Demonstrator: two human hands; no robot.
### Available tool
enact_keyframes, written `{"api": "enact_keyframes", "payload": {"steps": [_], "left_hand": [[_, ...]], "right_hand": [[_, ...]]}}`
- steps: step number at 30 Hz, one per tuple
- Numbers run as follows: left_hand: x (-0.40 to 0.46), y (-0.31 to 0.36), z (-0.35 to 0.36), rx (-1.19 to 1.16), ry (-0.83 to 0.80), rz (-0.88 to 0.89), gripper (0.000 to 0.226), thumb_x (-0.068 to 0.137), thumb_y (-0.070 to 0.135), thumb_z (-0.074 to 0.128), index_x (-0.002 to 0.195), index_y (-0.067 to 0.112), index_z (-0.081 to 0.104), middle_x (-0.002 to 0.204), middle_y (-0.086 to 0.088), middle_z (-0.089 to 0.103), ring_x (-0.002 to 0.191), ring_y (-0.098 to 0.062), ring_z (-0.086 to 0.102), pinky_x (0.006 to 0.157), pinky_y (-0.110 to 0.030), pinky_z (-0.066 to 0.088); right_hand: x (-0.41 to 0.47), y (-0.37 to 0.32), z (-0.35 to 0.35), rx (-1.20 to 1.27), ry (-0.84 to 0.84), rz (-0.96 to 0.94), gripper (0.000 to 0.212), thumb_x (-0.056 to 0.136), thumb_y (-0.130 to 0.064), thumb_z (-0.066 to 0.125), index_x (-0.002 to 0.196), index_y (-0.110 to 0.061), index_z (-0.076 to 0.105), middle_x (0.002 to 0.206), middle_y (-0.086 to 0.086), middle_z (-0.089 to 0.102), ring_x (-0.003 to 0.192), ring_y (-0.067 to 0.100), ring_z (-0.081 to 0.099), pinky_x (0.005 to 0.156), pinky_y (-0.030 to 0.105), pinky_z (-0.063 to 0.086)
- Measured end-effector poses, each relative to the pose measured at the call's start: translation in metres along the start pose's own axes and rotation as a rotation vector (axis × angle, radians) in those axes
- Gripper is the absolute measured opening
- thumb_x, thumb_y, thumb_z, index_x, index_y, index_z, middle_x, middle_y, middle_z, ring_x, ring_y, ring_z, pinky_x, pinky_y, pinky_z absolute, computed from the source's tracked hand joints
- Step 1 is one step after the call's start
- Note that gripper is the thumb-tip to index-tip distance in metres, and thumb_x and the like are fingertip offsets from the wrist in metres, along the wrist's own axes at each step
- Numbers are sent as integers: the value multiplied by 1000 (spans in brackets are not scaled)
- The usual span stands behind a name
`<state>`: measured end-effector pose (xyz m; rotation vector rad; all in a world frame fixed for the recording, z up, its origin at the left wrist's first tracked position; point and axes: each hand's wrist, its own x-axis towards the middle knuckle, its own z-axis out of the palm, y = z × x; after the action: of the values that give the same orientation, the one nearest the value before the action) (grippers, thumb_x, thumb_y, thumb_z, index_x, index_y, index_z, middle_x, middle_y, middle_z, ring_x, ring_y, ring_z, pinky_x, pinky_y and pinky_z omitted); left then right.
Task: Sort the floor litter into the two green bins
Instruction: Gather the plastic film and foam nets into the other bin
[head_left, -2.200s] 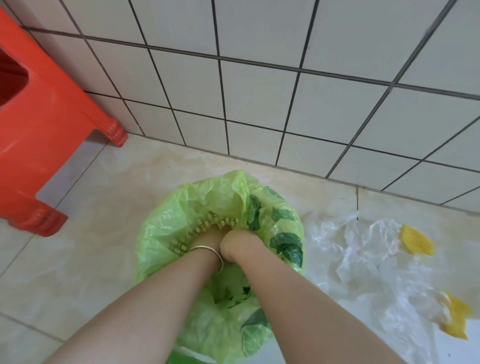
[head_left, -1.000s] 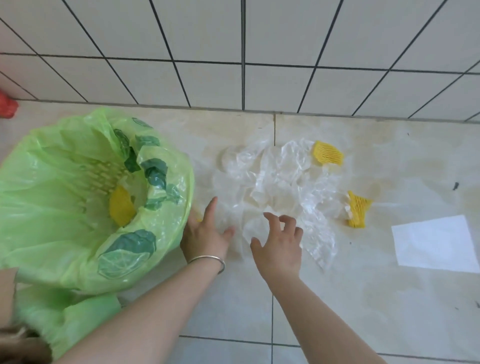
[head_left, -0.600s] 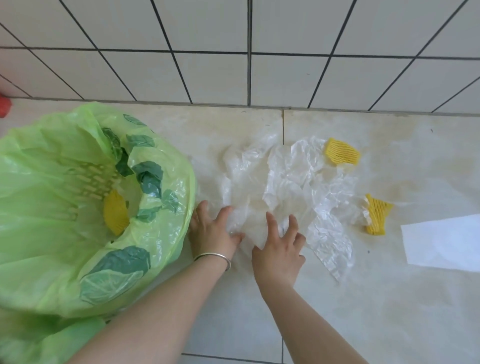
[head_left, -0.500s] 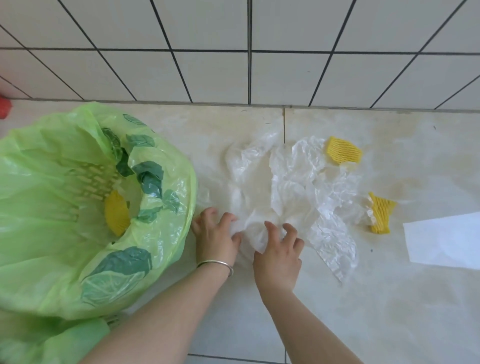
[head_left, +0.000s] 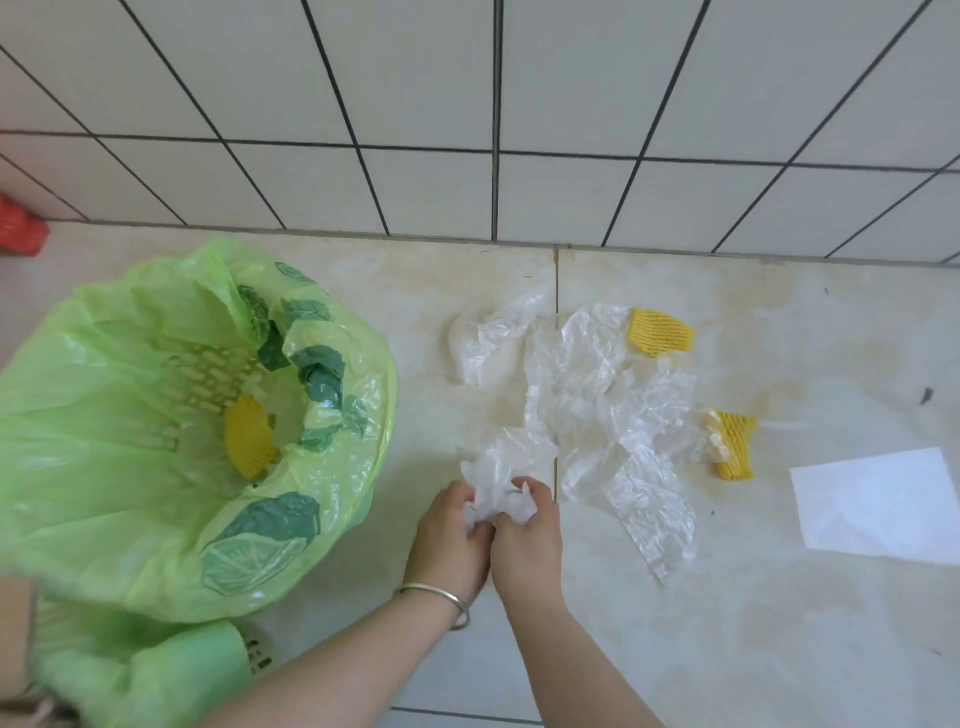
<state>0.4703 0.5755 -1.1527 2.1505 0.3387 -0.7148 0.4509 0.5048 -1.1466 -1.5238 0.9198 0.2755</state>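
A green bin (head_left: 171, 525) lined with a pale green leaf-printed bag stands at the left; a yellow foam net (head_left: 248, 436) lies inside it. A second green bin (head_left: 140, 675) shows at the near left edge. Right of the first bin, crumpled clear plastic film (head_left: 597, 395) sprawls over the floor tiles (head_left: 779, 623), thin, wrinkled and translucent. A white paper sheet (head_left: 878, 506) lies at the far right. Both hands meet at the film's near end: the left hand (head_left: 449, 540) and right hand (head_left: 527, 545) have fingers curled, bunching the film between them. Two more yellow foam nets lie beside the film, one (head_left: 660, 332) at its far edge, one (head_left: 732, 447) to its right.
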Motion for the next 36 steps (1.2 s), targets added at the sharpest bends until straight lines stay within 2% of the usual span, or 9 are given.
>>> {"api": "enact_keyframes", "payload": {"steps": [5,12,15,19,22,24,27,31,36], "left_hand": [[-20,23,-13,-220,-67,-62,40,64,18,47,98,-3,53,82,-16,61,70,-18,50,61,-32,42],[-50,61,-43,-42,-33,214,14,83,10,48,71,14,51,61,5,50,64,-14,50,52,-9,37],[-65,77,-69,126,-8,374,33,81,12,50,53,27,39,53,10,42,63,-9,48,51,-10,31],[-87,94,-122,-43,111,468,20,66,19,42,46,19,42,46,5,47,48,-5,42,46,-13,32],[-96,99,-166,-301,208,583,26,71,17,50,95,19,59,83,-1,67,72,-7,61,68,-22,52],[-95,95,-195,-423,308,643,60,70,15,59,120,38,34,113,-1,58,97,-9,61,84,-19,50],[-85,81,-230,-348,410,676,67,68,16,65,110,58,35,121,-3,52,107,-14,56,92,-23,47],[-56,45,-255,-103,374,594,56,72,7,70,111,41,48,118,2,54,107,-7,54,86,2,36],[-7,16,-264,101,228,495,44,70,17,67,111,26,55,113,6,53,104,-7,53,80,2,33]], "right_hand": [[-29,-24,-12,230,-63,-13,40,67,-8,48,100,-31,52,110,7,63,88,14,62,58,8,47],[-72,-66,-20,237,-185,-187,42,67,-25,55,106,-41,55,122,-2,55,110,11,59,86,24,48],[-95,-96,-18,86,-178,-360,28,70,-32,53,94,-46,51,111,-9,53,95,-10,55,76,7,43],[-127,-135,0,86,-153,-562,20,73,-25,55,86,-40,56,102,0,55,88,0,57,71,5,44],[-149,-166,25,91,-178,-708,15,73,-24,54,75,-38,55,89,-2,53,80,1,54,71,8,42],[-156,-183,48,75,-210,-788,21,75,-13,49,76,-34,54,86,-3,52,79,2,52,70,9,40],[-153,-193,82,-17,-246,-836,34,79,-9,44,86,-41,53,95,3,60,89,13,58,76,20,46],[-134,-183,115,-164,-272,-757,36,84,-8,45,85,-43,52,94,-5,57,86,0,55,72,11,42],[-97,-168,140,-470,-264,-723,25,88,0,43,105,-11,58,101,0,51,91,16,53,72,20,43]]}}
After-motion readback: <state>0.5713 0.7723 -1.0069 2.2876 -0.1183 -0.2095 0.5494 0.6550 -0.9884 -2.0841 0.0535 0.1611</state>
